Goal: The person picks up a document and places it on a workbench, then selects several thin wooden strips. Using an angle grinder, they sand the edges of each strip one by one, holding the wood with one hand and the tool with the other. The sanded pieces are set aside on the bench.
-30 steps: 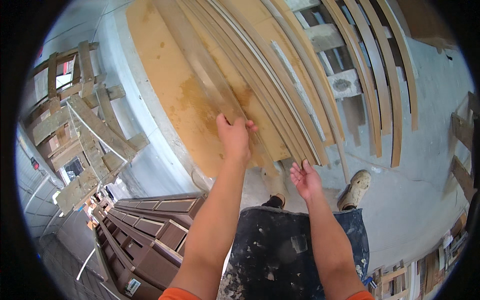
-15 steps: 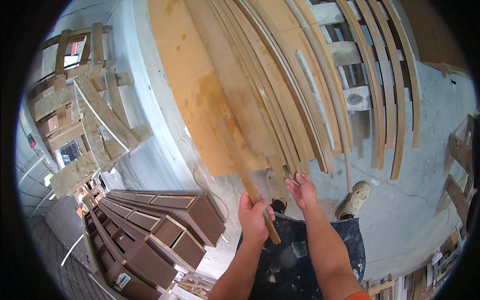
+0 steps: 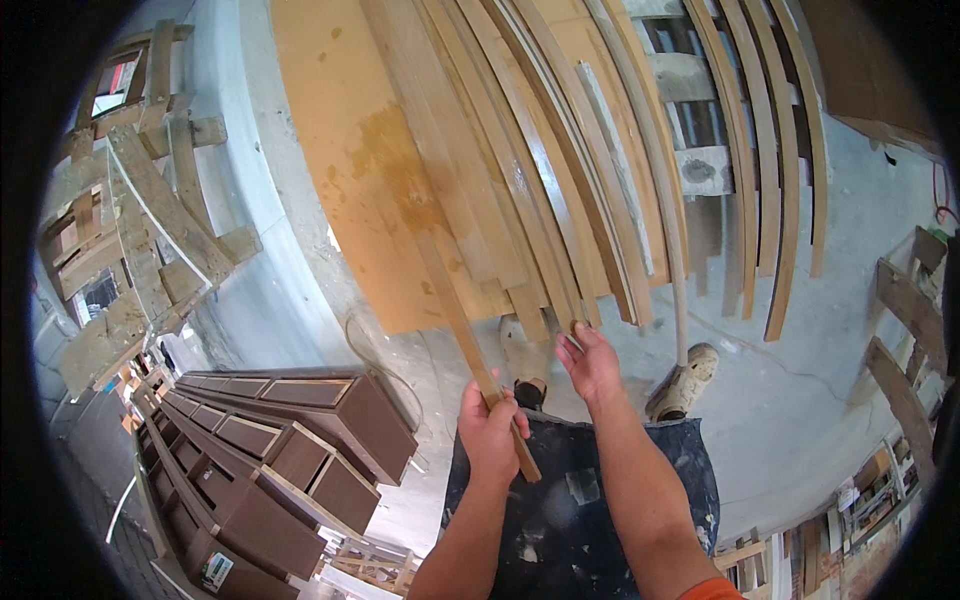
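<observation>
My left hand (image 3: 488, 432) is closed round a narrow wooden strip (image 3: 458, 325), near its lower end. The strip's upper part lies over an orange-tan board (image 3: 335, 190) with darker stains. To the right, my right hand (image 3: 592, 366) has its fingers curled, with the fingertips at the lower end of another wooden strip (image 3: 562, 270) on the board. Between this and the left side of the pile lies a wider wooden plank (image 3: 440, 170). Several more long strips lie side by side there, among them a whitish, rough one (image 3: 620, 175).
More strips (image 3: 790, 220) overhang a pallet (image 3: 700, 170) at the right. Brown cabinet units (image 3: 330, 420) stand at the lower left, below a leaning wooden pallet (image 3: 165, 220). My shoe (image 3: 688, 382) is on the concrete floor near the strip ends. A thin cord (image 3: 375, 370) lies by the board.
The whole view has shifted, so the scene sits further left and higher. My right hand is closer to the strip ends. The left hand keeps its hold on its strip.
</observation>
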Demonstrator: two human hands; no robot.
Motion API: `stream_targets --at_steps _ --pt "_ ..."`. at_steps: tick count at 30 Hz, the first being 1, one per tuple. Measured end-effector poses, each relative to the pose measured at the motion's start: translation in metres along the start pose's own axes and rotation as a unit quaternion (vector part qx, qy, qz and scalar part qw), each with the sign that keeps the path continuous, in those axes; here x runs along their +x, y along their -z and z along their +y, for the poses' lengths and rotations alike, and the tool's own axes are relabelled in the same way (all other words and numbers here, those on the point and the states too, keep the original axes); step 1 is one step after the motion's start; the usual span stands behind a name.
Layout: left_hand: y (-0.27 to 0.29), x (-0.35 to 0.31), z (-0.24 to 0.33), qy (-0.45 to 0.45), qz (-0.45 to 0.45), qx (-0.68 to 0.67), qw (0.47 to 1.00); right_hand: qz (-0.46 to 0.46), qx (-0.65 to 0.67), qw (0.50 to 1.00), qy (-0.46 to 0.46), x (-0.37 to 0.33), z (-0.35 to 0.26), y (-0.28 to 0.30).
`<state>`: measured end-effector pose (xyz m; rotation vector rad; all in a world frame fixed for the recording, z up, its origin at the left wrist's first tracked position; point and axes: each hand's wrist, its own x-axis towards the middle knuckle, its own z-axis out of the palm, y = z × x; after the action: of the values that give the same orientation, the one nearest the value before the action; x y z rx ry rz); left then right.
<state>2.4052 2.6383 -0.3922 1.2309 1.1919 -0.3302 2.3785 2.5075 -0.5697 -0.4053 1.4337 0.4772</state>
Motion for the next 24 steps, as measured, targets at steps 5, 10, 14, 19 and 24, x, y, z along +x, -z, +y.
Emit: stream_targets --at_steps 5,10,14,19,24 --pt "0.001 0.004 -0.001 -0.012 -0.002 -0.01 1.0 -0.034 -0.115 0.99 0.069 0.008 -0.016 0.013" --pt "0.003 0.01 -0.004 -0.022 0.004 -0.022 1.0 -0.04 -0.305 0.94 0.15 0.012 -0.037 0.013" --pt "0.002 0.009 -0.005 -0.026 -0.008 -0.024 0.999 0.002 -0.378 0.889 0.259 0.021 -0.031 0.018" --pt "0.003 0.007 -0.009 -0.027 0.0 -0.033 0.999 0.033 -0.424 0.843 0.33 0.017 -0.038 0.024" --pt "0.002 0.007 -0.01 -0.019 0.012 -0.033 0.999 0.025 -0.436 0.834 0.337 0.01 -0.035 0.016"
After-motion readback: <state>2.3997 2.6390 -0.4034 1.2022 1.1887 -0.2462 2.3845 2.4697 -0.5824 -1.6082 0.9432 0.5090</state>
